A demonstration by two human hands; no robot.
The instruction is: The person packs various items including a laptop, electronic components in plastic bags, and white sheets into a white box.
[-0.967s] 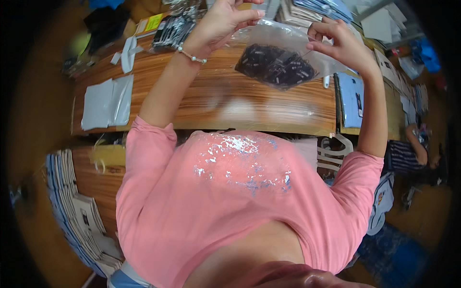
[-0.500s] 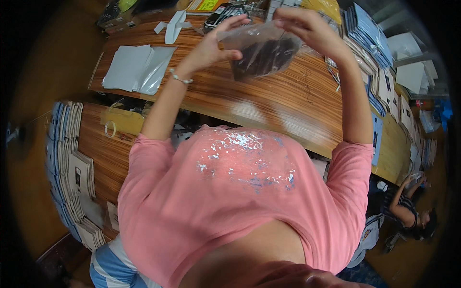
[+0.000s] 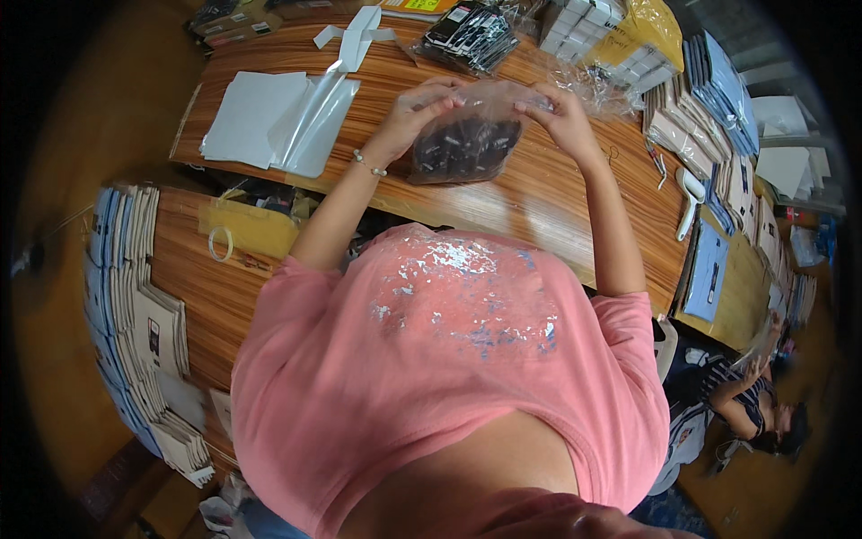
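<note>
A clear plastic bag (image 3: pixel 467 148) filled with small dark pieces rests low over the wooden table (image 3: pixel 359 193); what the pieces are is too small to tell. Its open-looking top edge is stretched sideways between my two hands. My left hand (image 3: pixel 415 117) pinches the upper left corner between thumb and fingers. On the upper right corner my right hand (image 3: pixel 558 117) has a similar pinch. The dark contents sag at the bottom of the bag, below both hands.
White sheets (image 3: pixel 254 117) and a clear plastic sleeve (image 3: pixel 314 130) lie left. Behind are packaged black items (image 3: pixel 469 38) and a yellow-wrapped stack of white boxes (image 3: pixel 620 40). Folded garments (image 3: pixel 687 121) and a white-handled tool (image 3: pixel 690 202) sit right. Another person (image 3: pixel 754 400) works at far right.
The bag has come down and slightly nearer, from tilted in the air to upright by the tabletop. Both hands have shifted from around it to pinching its top corners.
</note>
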